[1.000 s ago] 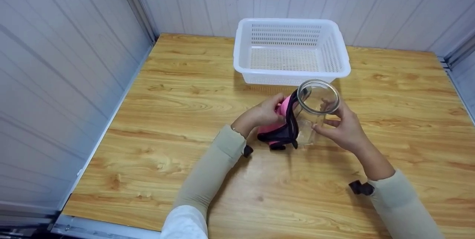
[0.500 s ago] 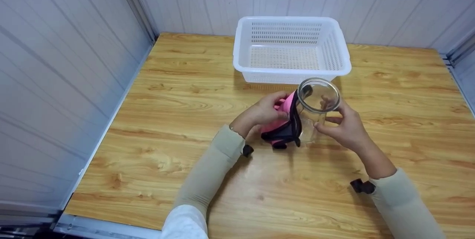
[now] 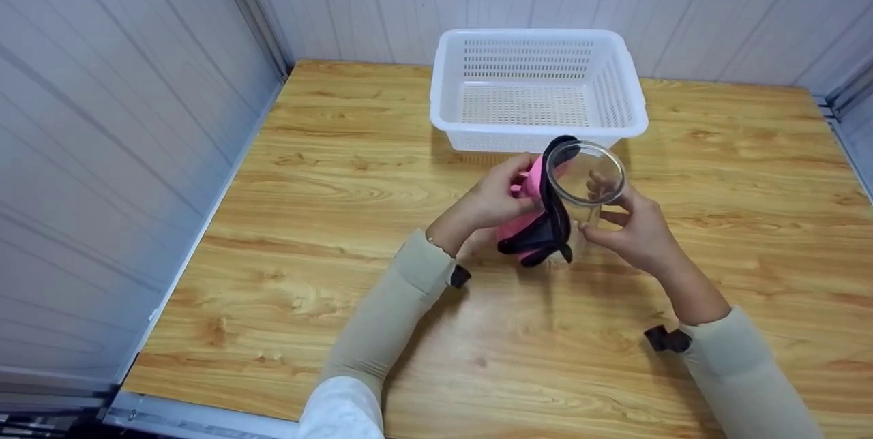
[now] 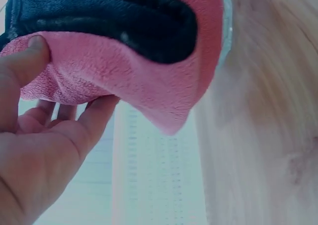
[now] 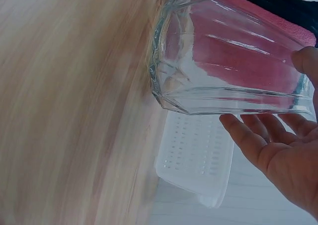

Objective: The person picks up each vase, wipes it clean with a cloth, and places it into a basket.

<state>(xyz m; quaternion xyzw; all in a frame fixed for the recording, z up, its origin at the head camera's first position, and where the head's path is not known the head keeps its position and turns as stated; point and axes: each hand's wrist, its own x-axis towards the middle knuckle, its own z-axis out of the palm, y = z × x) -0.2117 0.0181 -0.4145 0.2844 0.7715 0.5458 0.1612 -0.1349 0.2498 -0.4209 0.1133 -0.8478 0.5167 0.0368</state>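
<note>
obstacle: white basket (image 3: 631,127) just behind glass (image 3: 585,180) | free: bare tabletop (image 3: 327,221) left, right, front

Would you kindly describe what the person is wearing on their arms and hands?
Both hands, left and right, are bare. Each forearm wears a snug beige sleeve to the wrist, with a small black strap tab at the cuff. White fabric shows at the left upper arm.

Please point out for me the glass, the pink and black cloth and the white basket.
glass (image 5: 233,71), right wrist view, on its clear faceted side wall.
pink and black cloth (image 4: 124,81), left wrist view, on its pink fleece face.
white basket (image 3: 539,131), head view, on its near rim.
</note>
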